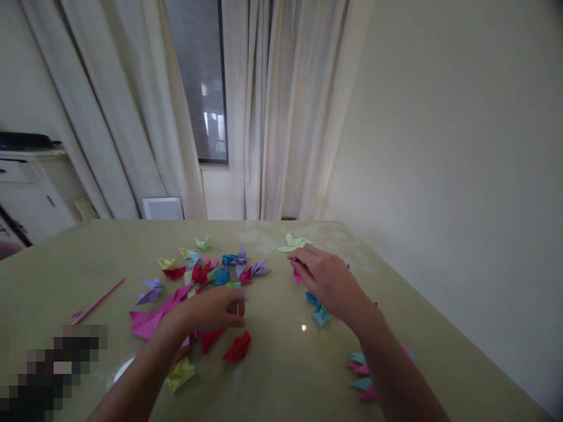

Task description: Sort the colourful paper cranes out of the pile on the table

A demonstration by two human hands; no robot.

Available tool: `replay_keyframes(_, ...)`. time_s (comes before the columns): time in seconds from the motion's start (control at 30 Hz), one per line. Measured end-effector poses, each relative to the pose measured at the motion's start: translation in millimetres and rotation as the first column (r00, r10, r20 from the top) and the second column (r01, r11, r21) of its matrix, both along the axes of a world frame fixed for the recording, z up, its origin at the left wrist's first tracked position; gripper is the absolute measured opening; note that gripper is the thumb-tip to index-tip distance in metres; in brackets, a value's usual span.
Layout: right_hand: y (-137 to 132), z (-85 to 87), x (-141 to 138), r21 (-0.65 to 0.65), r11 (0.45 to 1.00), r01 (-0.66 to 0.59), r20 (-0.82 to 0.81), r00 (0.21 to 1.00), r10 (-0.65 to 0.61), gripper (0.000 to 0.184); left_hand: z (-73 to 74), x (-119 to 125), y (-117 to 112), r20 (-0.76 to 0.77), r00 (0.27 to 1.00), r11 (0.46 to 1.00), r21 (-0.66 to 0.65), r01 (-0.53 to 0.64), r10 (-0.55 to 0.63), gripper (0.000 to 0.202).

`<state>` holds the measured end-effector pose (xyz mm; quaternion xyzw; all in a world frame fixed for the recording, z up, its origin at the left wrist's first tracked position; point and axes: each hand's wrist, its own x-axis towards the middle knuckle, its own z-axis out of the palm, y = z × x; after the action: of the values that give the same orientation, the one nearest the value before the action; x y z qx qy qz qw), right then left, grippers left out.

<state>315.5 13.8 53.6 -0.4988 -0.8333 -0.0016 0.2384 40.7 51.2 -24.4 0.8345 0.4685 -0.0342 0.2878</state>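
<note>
My left hand hovers over the near right side of a heap of folded paper cranes. Its fingers are loosely curled, with a gap between forefinger and thumb and nothing visible between them. A red paper crane lies just below it. Farther right, my right hand has its fingertips pinched at the near edge of a pale green paper crane. A pink paper crane is partly covered by that hand. Blue paper cranes lie beneath its wrist.
A large magenta folded paper and a purple crane lie left of the heap. Beyond them is a thin pink stick. Pink and teal cranes lie by my right forearm. A wall borders the table's right side.
</note>
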Motion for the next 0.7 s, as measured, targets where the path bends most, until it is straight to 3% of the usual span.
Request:
replay_keyframes(0.07,-14.8,5.4,-1.6,0.028,0.999,-0.040,-0.024,0.999,0.040,0.026,5.0,2.6,-5.3,0.012,1.000,0.999,-0.048,0.008,-0.008,0.028)
replay_keyframes(0.17,-30.1,2.7,-5.5,0.053,0.994,-0.096,-0.077,0.992,0.100,0.029,-2.0,16.7,-10.6,-0.050,0.998,0.994,-0.111,0.019,-0.025,0.031)
replay_keyframes(0.3,-41.4,-29.2,-9.0,-0.033,0.992,-0.123,-0.104,0.987,0.119,0.026,-12.3,33.8,-11.4,-0.050,0.990,0.978,-0.171,0.119,-0.130,0.026)
replay_keyframes(0.4,-52.1,-61.9,-5.3,-0.204,0.977,-0.058,-0.198,0.980,0.017,0.024,-3.3,36.8,-15.7,0.093,0.983,0.981,-0.096,0.167,-0.158,0.030)
replay_keyframes(0.5,-66.8,-84.1,-0.5,-0.362,0.930,-0.062,-0.408,0.908,-0.098,0.045,13.2,41.9,-28.1,0.328,0.927,0.979,-0.032,0.201,-0.179,0.025)
replay_keyframes(0.6,-80.0,-90.6,0.6,-0.418,0.899,-0.132,-0.575,0.804,-0.149,0.042,21.8,57.1,-45.2,0.495,0.842,0.976,0.071,0.205,-0.213,0.016)
replay_keyframes(0.7,-86.7,-88.9,1.5,-0.375,0.918,-0.127,-0.653,0.739,-0.164,0.035,20.0,74.6,-59.1,0.539,0.813,0.972,0.188,0.140,-0.221,0.013)
